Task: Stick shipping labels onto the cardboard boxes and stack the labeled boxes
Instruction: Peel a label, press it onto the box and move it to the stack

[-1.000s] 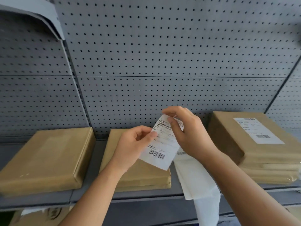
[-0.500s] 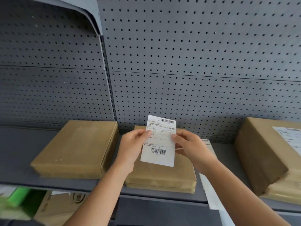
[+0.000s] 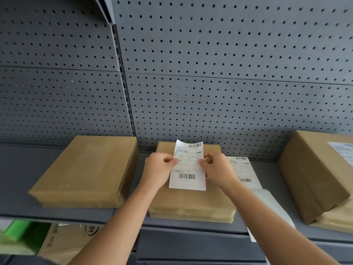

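A white shipping label (image 3: 188, 169) with barcodes is held flat over the middle cardboard box (image 3: 191, 203), which lies on a second box. My left hand (image 3: 158, 169) pinches the label's left edge and my right hand (image 3: 215, 169) pinches its right edge. An unlabeled box (image 3: 86, 173) lies to the left. At the right stands a stack of boxes (image 3: 309, 175) whose top box bears a label (image 3: 342, 150).
A strip of further labels (image 3: 242, 173) lies on the grey shelf (image 3: 267, 226) beside the middle box and hangs over the shelf's front edge. A grey pegboard wall (image 3: 210, 73) rises behind. Below the shelf are a printed carton (image 3: 63, 240) and something green (image 3: 17, 234).
The label, earlier tilted and held higher while my hands worked at it, is now upright and lower, close over the middle box. My view has shifted left and nearer to the shelf.
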{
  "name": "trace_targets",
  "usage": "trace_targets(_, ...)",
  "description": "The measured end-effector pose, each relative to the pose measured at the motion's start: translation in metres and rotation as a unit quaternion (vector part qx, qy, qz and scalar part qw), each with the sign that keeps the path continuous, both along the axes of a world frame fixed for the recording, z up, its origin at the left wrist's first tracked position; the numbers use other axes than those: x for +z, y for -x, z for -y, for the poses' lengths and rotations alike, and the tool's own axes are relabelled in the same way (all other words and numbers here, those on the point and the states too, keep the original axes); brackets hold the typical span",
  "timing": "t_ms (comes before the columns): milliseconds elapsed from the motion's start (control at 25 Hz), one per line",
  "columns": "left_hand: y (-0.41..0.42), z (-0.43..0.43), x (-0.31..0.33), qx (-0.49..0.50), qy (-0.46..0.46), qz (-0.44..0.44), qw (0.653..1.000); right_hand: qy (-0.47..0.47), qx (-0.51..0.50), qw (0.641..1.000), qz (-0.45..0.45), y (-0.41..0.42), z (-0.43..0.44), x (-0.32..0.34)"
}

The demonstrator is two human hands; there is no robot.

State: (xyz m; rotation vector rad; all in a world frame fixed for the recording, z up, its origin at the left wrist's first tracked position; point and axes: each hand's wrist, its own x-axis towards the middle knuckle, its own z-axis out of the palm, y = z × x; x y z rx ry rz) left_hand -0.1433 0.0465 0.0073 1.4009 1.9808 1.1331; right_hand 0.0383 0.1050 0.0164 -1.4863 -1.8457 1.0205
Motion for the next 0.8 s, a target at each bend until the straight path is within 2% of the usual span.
trace_targets(160, -0.001, -0.006, -0.011, -0.005, 0.031, -0.061, 0.998, -0.037, 0.000, 0.997, 0.070, 0.003, -0.004, -0.008)
trace_targets(680, -0.007, -0.011, -0.019, 0.009, 0.064, -0.154, 0.986, -0.072, 0.004, 0.982, 0.175, 0.013, -0.007, -0.024)
trace_targets(800, -0.006, -0.010, -0.019, 0.003, 0.042, -0.184, 0.982, -0.079, 0.009, 0.977, 0.197, 0.014, -0.007, -0.025)
